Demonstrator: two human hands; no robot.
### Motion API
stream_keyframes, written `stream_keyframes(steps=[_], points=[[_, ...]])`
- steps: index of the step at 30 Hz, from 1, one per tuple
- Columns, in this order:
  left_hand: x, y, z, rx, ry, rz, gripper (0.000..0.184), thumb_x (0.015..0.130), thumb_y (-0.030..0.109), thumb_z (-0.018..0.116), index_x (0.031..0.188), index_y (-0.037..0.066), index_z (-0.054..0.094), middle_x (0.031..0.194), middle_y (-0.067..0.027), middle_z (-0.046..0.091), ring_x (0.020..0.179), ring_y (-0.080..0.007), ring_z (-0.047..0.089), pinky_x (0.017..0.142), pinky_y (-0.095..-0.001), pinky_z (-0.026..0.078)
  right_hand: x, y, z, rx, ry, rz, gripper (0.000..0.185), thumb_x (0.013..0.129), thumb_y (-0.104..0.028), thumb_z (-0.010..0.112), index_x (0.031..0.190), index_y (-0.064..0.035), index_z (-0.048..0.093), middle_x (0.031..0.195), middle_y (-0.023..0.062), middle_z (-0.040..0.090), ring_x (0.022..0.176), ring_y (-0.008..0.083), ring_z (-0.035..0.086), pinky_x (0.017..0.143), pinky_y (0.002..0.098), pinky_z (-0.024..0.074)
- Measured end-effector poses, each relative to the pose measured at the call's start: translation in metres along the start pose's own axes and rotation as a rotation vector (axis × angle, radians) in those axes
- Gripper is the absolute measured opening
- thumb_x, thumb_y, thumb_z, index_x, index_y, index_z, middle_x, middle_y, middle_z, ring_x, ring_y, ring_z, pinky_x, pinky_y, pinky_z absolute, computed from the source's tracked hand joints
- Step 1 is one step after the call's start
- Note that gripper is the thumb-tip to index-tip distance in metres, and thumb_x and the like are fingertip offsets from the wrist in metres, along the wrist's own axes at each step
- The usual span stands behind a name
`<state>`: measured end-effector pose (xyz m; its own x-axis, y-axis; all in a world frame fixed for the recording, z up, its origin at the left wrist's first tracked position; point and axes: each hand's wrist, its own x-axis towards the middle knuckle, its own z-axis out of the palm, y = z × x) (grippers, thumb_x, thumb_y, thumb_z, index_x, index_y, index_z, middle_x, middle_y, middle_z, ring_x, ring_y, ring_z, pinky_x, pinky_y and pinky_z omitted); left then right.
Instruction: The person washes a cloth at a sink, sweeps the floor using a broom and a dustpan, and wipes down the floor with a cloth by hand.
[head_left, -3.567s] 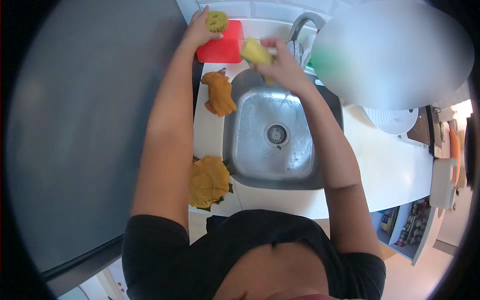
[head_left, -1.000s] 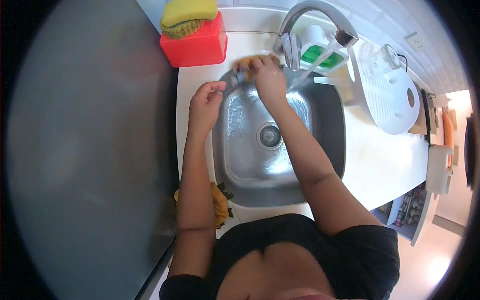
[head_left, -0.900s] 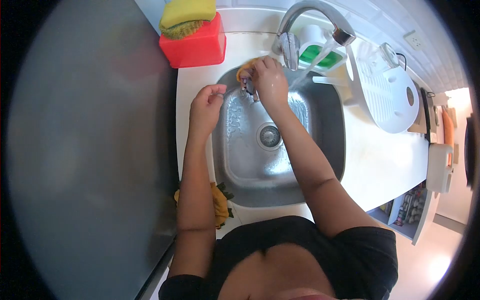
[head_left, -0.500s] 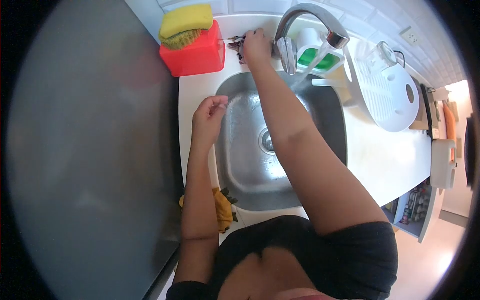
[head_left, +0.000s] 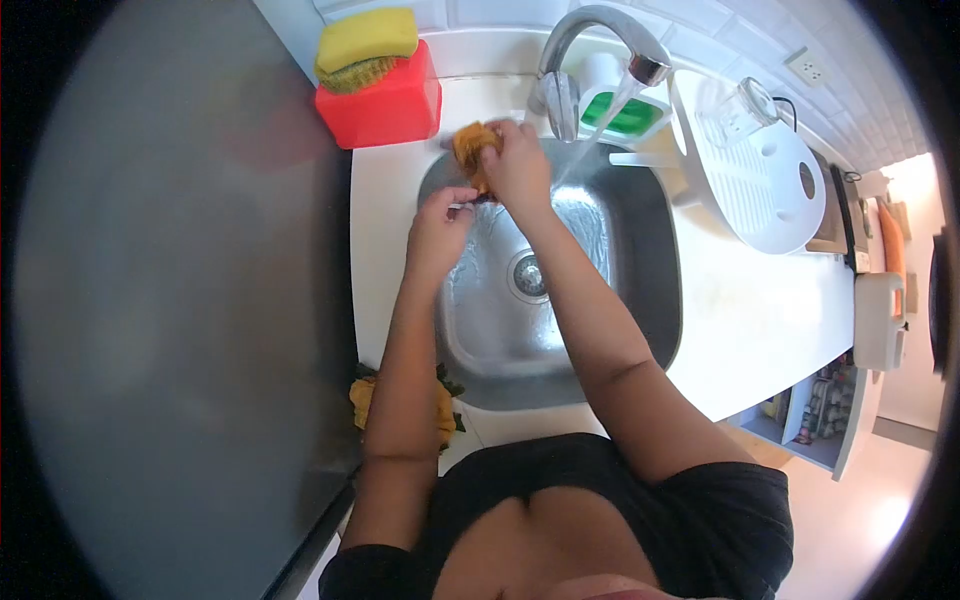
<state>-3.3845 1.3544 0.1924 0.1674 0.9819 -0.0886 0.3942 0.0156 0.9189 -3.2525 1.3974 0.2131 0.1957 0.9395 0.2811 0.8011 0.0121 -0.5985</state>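
Note:
My right hand [head_left: 518,168] is closed round a crumpled orange-brown cloth [head_left: 470,148] at the back left corner of the steel sink [head_left: 500,380]. Just below it, my left hand [head_left: 440,232] pinches at the dark lower end of that cloth; its fingertips partly hide the contact. Water runs from the chrome faucet [head_left: 606,22] to the right of my right hand. A second orange cloth [head_left: 445,410] with dark green edges lies by the front left corner, partly covered by my left forearm.
A red box [head_left: 385,110] with a yellow sponge [head_left: 368,38] on top stands back left. Behind the faucet is a white holder with a green inside [head_left: 622,114]. On the right, a white drying rack [head_left: 770,200] bears a glass jar [head_left: 745,108]. A drawer [head_left: 800,420] hangs open.
My right hand has lifted the dark crumpled thing off the back ledge and brought it over the sink, where its orange side shows. My left hand has moved right to meet it.

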Motion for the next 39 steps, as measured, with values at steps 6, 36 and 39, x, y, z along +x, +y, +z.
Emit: stream_keyframes(steps=[6,36,39], points=[[-0.011,0.001,-0.003,-0.083,0.024,0.012,0.017,0.084,0.012,0.055,0.098,0.004,0.060,0.098,-0.0098,0.062,0.082,-0.0200,0.060,0.072,-0.0300,0.047,0.070,-0.034,0.004,0.358,0.514,0.097,0.025,0.077,-0.006,0.055,0.101,-0.0018,0.048,0.105,0.0205,0.043,0.093,0.0374,0.050,0.080,0.0421,0.0417],[-0.032,-0.005,-0.016,-0.119,0.052,0.035,0.017,0.087,0.012,0.054,0.100,0.003,0.060,0.090,-0.0033,0.060,0.078,-0.0108,0.054,0.074,-0.0240,0.044,0.126,0.004,0.081,0.162,0.355,-0.049,0.012,0.071,-0.011,0.062,0.079,-0.0063,0.054,0.085,0.0144,0.056,0.081,0.0322,0.057,0.071,0.0426,0.0457],[-0.036,0.004,-0.023,-0.031,0.046,0.048,0.020,0.084,0.015,0.053,0.099,0.003,0.059,0.098,-0.0099,0.060,0.086,-0.0212,0.059,0.073,-0.0303,0.046,0.124,0.004,0.083,0.107,0.267,-0.004,0.013,0.070,-0.010,0.062,0.080,-0.0056,0.053,0.085,0.0147,0.056,0.082,0.0326,0.056,0.070,0.0428,0.0456]])
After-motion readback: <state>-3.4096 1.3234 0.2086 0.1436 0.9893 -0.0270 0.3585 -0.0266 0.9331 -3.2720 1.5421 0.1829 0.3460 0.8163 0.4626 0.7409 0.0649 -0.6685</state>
